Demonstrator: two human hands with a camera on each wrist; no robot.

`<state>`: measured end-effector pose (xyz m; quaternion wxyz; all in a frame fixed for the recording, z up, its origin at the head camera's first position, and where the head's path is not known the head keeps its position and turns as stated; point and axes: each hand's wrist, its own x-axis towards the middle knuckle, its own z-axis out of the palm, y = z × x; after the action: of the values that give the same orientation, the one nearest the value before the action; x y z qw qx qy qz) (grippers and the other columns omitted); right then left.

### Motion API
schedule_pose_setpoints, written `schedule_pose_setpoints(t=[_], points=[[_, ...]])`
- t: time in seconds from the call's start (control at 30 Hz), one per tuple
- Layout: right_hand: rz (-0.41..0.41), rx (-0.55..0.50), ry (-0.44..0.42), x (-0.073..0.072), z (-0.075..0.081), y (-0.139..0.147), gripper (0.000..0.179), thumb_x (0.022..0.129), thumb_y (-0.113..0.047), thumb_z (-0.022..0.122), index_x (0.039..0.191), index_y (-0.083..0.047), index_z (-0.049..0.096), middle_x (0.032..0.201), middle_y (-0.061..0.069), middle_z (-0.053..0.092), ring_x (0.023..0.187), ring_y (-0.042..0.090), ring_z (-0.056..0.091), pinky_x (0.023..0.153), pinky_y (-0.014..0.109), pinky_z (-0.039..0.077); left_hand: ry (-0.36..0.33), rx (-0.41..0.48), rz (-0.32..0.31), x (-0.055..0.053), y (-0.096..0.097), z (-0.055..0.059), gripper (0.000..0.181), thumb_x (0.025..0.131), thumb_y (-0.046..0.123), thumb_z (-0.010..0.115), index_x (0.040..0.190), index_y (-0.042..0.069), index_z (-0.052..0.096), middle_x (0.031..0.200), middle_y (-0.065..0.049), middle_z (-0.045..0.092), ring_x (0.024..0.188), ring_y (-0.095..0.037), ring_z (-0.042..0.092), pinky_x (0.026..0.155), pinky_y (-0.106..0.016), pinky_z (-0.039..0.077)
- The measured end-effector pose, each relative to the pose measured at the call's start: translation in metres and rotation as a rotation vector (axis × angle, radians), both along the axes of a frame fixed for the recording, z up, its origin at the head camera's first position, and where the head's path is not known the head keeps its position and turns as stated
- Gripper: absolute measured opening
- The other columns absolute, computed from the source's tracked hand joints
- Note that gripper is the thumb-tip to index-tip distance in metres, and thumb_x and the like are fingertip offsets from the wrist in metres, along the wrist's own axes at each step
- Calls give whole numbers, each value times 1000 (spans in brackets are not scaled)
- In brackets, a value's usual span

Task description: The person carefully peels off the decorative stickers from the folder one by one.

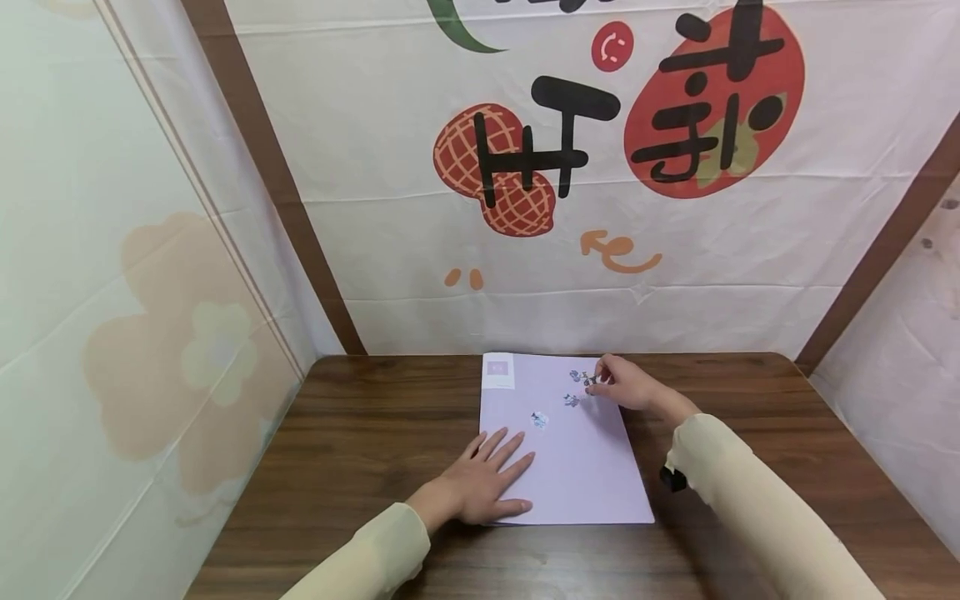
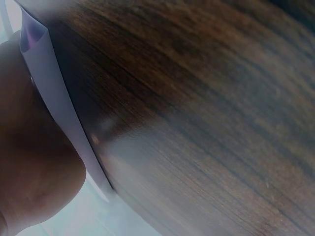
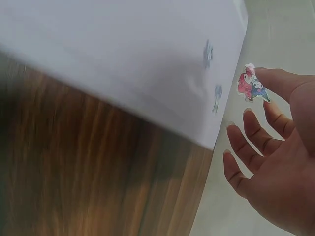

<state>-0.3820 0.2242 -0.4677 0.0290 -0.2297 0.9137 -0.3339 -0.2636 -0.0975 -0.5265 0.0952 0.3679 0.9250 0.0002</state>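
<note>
Step in hand: looks like sticking stickers on the folder (image 1: 585, 479). Right hand (image 1: 633, 387) has a small cartoon sticker (image 3: 252, 84) by its edge, thumb and index tips nearly closed on it, other fingers apart and loosely bent. Sticker is at the folder's upper right part; can't tell if it touches the surface. Other stickers (image 1: 538, 419) lie on the folder nearby, toward the top; white label (image 1: 498, 382) in top left corner. Left hand (image 1: 480, 483) rests on lower left part, fingers spread and straight, gripping nothing, probably steadying. Folder lies on the counter (image 1: 360, 442). Next move, my judgement: choose a bare spot, lay sticker down without creasing, press, let go. Risk: sticker clinging to the thumb or landing over a neighbour.
</note>
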Motion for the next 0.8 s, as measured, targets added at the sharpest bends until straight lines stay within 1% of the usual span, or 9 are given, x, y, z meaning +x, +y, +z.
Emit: schedule_pose_setpoints(t=[0.2,0.3,0.4,0.6,0.8], points=[[-56,30,-34,-7,5,29,23,95,-14,72,99,1,55,87,8,58,80,19,54,70,33,46,4,6,-4,0,-1,0,80,100,75,26,165,27,23,173,-4,6,159,-30,1,125,-56,6],[-80,37,-43,-9,9,42,22,96,-13,71,98,1,55,87,10,60,80,20,55,70,33,46,3,14,-3,1,-2,1,80,100,74,26,165,27,23,173,-4,6,159,-31,1,125,-56,6],[-112,56,-47,-12,9,56,22,96,-14,70,98,2,54,89,11,61,82,22,56,71,34,46,-3,23,-2,3,-1,4,79,101,73,28,165,26,24,173,-6,8,159,-32,3,125,-56,6],[-152,95,-73,-13,-1,75,27,97,-16,69,101,3,51,94,16,63,88,28,58,75,38,48,-19,29,4,6,0,13,77,102,70,31,164,24,26,173,-7,10,158,-33,4,125,-57,7],[-185,112,-47,-17,-14,87,25,96,-14,69,99,3,51,95,19,64,91,33,61,80,42,48,-23,18,1,6,0,13,77,103,70,31,164,24,25,173,-7,9,158,-32,3,125,-56,6]])
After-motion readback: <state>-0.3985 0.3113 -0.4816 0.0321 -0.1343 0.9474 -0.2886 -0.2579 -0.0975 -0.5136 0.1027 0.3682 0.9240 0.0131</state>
